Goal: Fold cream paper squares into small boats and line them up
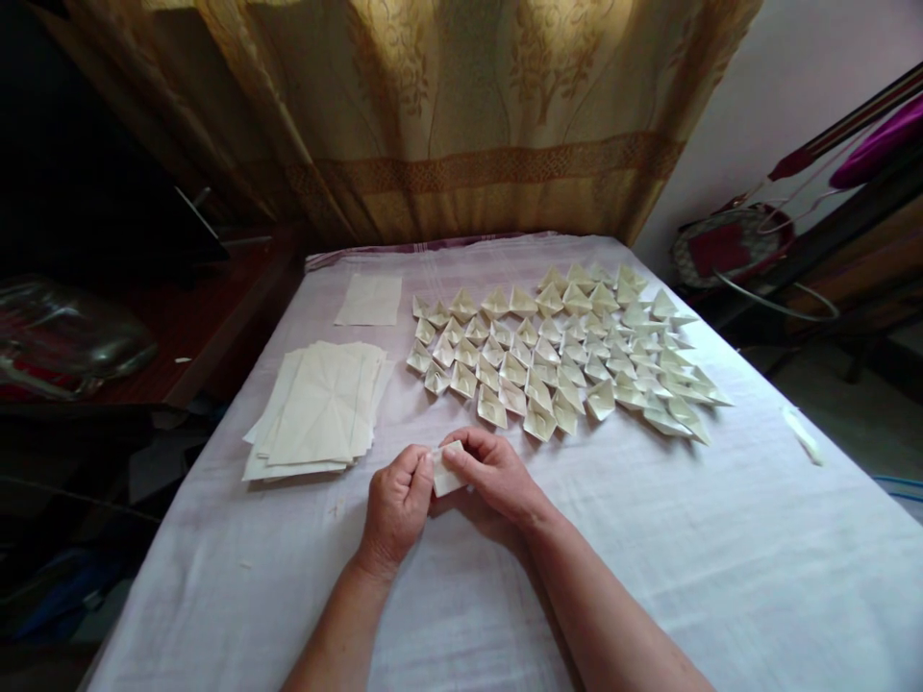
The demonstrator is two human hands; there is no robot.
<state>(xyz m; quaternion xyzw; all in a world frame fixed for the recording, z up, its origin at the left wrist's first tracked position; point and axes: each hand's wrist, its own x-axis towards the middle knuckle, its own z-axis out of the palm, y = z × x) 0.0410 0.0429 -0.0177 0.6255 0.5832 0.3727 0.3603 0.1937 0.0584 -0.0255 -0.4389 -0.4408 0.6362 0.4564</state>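
Between my two hands is a small folded piece of cream paper (450,473), held just above the cloth. My left hand (399,500) pinches its left edge, thumb against the paper. On the other side my right hand (497,473) grips the upper right part, with its thumb on the face and fingers curled behind. Beyond my hands stand many folded paper boats (544,363), set close together in uneven rows. A stack of creased paper sheets (317,408) lies to the left of my left hand.
One loose sheet (370,300) lies behind the stack. The table has a pale cloth (649,577), with a small white strip (803,435) near its right edge. A patterned curtain (461,125) hangs behind. Dark furniture (216,327) stands left; a bag (728,245) is at right.
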